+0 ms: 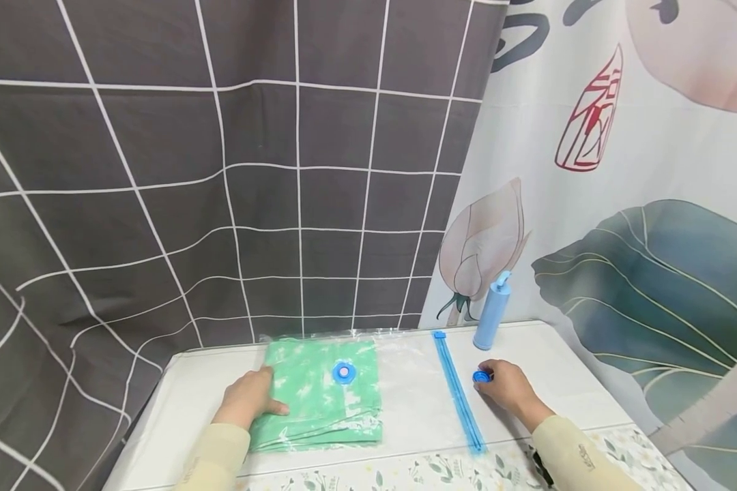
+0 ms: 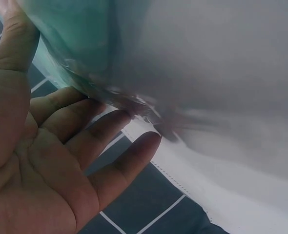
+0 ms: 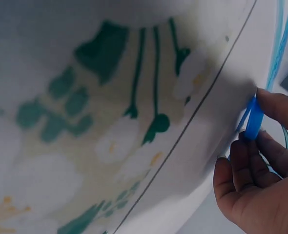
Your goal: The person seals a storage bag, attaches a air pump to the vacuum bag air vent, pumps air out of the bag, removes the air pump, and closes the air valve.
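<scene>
A clear plastic storage bag [image 1: 405,382] lies flat with folded green fabric [image 1: 313,389] inside it. On its top face is a round blue valve [image 1: 344,372] with a pale centre. My left hand [image 1: 248,395] rests at the bag's left edge, its thumb over the green part. In the left wrist view the loosely bent fingers [image 2: 112,161] touch the plastic rim. To the right of the bag, my right hand [image 1: 508,387] pinches a small round blue cap [image 1: 482,376] between thumb and fingers; the right wrist view shows this cap [image 3: 254,119] edge-on.
A blue zip strip [image 1: 457,392] runs along the bag's right side. Behind the right hand stands a light-blue hand pump [image 1: 493,310]. The white table [image 1: 565,368] has a floral front band [image 1: 417,474]. Dark grid and printed curtains [image 1: 331,198] hang behind it.
</scene>
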Available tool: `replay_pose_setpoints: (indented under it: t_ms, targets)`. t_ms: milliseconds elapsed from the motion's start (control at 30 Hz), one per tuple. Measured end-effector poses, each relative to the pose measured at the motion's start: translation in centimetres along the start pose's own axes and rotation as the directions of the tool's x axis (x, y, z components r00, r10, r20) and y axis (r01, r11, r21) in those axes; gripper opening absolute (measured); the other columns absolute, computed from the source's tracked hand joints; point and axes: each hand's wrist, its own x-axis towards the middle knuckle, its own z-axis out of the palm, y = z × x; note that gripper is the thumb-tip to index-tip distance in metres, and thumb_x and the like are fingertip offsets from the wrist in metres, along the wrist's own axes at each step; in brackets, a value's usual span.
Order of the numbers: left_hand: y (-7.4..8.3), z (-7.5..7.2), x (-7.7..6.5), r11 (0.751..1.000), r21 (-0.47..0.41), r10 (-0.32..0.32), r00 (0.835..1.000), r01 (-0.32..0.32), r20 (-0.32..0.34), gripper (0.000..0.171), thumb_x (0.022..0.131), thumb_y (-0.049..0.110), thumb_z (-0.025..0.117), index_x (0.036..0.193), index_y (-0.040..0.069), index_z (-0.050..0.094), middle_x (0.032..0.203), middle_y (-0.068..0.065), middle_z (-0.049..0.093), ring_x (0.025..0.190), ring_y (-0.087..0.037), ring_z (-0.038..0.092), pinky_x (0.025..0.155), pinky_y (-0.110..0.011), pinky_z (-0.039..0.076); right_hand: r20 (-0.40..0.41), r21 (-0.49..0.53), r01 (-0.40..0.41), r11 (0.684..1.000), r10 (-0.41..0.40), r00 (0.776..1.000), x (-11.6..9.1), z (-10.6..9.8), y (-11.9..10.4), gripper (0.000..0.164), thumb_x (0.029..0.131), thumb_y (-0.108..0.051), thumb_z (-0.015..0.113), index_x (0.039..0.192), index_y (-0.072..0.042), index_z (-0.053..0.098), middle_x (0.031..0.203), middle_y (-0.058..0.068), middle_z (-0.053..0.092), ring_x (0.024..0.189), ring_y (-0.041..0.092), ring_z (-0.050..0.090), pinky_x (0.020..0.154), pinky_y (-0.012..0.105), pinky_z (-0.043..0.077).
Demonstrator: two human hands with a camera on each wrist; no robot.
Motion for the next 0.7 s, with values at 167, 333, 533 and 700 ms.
replay_pose_setpoints:
  t_ms: [167, 333, 533, 700]
  targets:
    - [0.0, 0.0, -0.1, 1.0, 0.003, 0.003, 1.0, -0.003, -0.003, 0.114, 0.069, 0.042, 0.101, 0.154, -0.017, 0.055, 0.143, -0.042, 0.069, 0.13, -0.06, 0.071, 0.111, -0.076, 0.059, 0.026, 0.02, -0.01, 1.0, 0.009, 1.0, -0.3, -0.4, 0.6, 0.048, 0.092, -0.014, 0.093, 0.128, 0.013, 0.075, 0.118, 0.027, 0.082, 0.112, 0.044, 0.079, 0.103, 0.061, 0.066]
    - [0.3, -0.3, -0.4, 1.0, -0.005, 0.008, 1.0, -0.008, -0.011, 0.112, 0.069, 0.041, 0.101, 0.153, -0.019, 0.055, 0.138, -0.042, 0.072, 0.125, -0.059, 0.074, 0.108, -0.075, 0.061, 0.047, 0.047, -0.038, 0.998, 0.036, 0.998, -0.5, -0.7, 1.3, 0.048, 0.093, -0.017, 0.093, 0.128, 0.011, 0.075, 0.117, 0.022, 0.08, 0.108, 0.034, 0.076, 0.102, 0.06, 0.065]
    - [0.5, -0.4, -0.5, 1.0, -0.02, 0.002, 1.0, -0.003, -0.009, 0.112, 0.069, 0.04, 0.101, 0.153, -0.019, 0.055, 0.139, -0.043, 0.071, 0.126, -0.06, 0.073, 0.109, -0.076, 0.06, 0.067, 0.09, -0.061, 0.994, 0.055, 0.996, -0.8, -0.8, 1.8, 0.045, 0.094, -0.017, 0.092, 0.125, 0.01, 0.074, 0.11, 0.018, 0.076, 0.099, 0.026, 0.067, 0.094, 0.054, 0.064]
    - [0.6, -0.4, -0.6, 1.0, -0.03, -0.01, 1.0, 0.009, -0.006, 0.112, 0.069, 0.039, 0.101, 0.153, -0.018, 0.055, 0.141, -0.042, 0.07, 0.129, -0.06, 0.072, 0.111, -0.075, 0.059, 0.052, 0.107, -0.06, 0.992, 0.055, 0.997, -0.6, -0.4, 2.0, 0.037, 0.096, -0.019, 0.091, 0.119, 0.005, 0.074, 0.103, 0.011, 0.071, 0.094, 0.023, 0.06, 0.086, 0.041, 0.057]
